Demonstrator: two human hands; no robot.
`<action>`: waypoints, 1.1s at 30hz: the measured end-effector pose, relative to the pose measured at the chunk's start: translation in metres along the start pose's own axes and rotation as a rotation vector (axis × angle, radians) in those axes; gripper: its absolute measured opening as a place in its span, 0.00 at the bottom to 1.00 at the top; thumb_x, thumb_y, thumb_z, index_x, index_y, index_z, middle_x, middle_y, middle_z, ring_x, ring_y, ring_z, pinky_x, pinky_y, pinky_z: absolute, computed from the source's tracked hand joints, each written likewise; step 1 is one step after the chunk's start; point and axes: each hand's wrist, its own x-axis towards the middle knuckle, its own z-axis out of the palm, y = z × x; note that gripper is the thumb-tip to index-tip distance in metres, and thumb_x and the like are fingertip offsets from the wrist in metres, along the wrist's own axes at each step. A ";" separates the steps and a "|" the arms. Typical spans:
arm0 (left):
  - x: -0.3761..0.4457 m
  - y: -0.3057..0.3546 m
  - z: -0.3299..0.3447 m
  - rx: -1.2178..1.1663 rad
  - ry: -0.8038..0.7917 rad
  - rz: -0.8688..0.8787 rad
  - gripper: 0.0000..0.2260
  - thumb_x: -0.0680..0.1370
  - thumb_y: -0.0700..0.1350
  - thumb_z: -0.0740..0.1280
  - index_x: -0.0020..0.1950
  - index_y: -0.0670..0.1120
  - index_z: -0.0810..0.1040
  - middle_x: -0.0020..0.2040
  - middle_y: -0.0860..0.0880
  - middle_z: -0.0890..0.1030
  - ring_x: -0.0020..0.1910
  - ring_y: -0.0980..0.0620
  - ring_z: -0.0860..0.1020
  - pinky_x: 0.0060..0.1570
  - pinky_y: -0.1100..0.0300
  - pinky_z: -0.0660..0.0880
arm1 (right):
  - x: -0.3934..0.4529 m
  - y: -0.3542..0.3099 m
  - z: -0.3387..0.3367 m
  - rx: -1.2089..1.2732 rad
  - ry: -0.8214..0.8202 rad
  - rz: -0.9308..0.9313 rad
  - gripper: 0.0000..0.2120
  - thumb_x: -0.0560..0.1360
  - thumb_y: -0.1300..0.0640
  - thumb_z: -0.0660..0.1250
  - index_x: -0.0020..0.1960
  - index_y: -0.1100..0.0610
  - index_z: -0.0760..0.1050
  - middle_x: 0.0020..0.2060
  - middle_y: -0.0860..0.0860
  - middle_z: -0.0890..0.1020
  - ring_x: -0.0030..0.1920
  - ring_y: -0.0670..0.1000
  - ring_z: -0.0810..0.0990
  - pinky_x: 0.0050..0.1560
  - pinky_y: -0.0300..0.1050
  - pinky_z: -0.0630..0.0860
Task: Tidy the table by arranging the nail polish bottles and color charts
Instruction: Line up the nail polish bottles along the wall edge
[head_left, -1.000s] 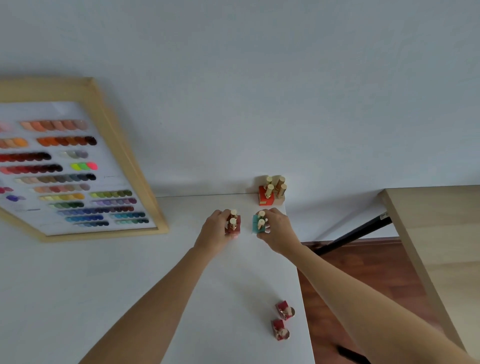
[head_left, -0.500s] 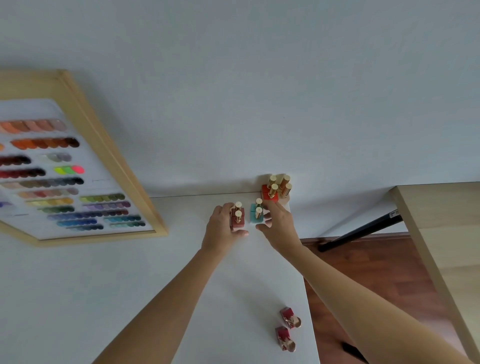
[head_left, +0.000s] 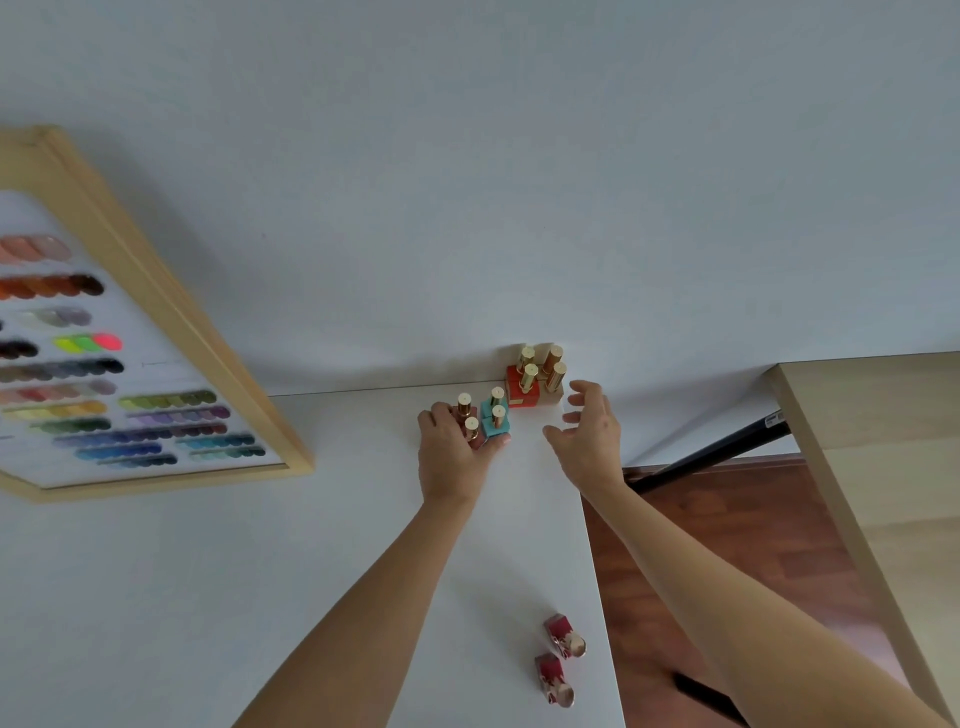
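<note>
Here, left hand (head_left: 453, 453) grasping pink bottles (head_left: 470, 422) beside teal bottles (head_left: 495, 420), right hand (head_left: 589, 432) released, fingers spread.

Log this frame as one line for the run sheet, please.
left hand: pressed against pink bottles and teal bottles | right hand: open, empty | red-and-gold group: by wall | two dark red bottles: lying down near the table edge

You get soft, even daylight on the white counter (head_left: 156, 597) and wall (head_left: 519, 156), with no glare. Faint shadows fall beside the framed color chart (head_left: 171, 332) and behind the far bottles. Wide-angle bending skews the edges; the chart's swatches look slightly blurred.
</note>
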 end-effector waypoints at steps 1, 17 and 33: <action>0.001 0.001 0.001 -0.003 0.007 -0.003 0.30 0.64 0.54 0.79 0.56 0.40 0.70 0.54 0.43 0.74 0.49 0.46 0.78 0.43 0.59 0.73 | 0.002 0.000 0.000 0.000 -0.001 0.002 0.28 0.70 0.64 0.72 0.65 0.54 0.64 0.57 0.53 0.74 0.49 0.48 0.74 0.40 0.29 0.67; 0.038 -0.004 -0.006 -0.061 -0.054 -0.018 0.23 0.62 0.39 0.80 0.53 0.39 0.75 0.52 0.40 0.78 0.50 0.42 0.79 0.52 0.50 0.78 | 0.028 -0.002 0.002 -0.029 -0.067 -0.002 0.23 0.70 0.66 0.69 0.64 0.57 0.70 0.56 0.55 0.77 0.40 0.45 0.78 0.45 0.30 0.68; 0.029 -0.007 -0.007 -0.192 -0.046 0.028 0.17 0.70 0.42 0.75 0.56 0.43 0.75 0.48 0.46 0.82 0.46 0.51 0.82 0.52 0.51 0.81 | 0.035 0.002 0.002 -0.032 -0.077 -0.042 0.18 0.72 0.62 0.68 0.61 0.57 0.73 0.53 0.55 0.79 0.37 0.47 0.79 0.50 0.40 0.71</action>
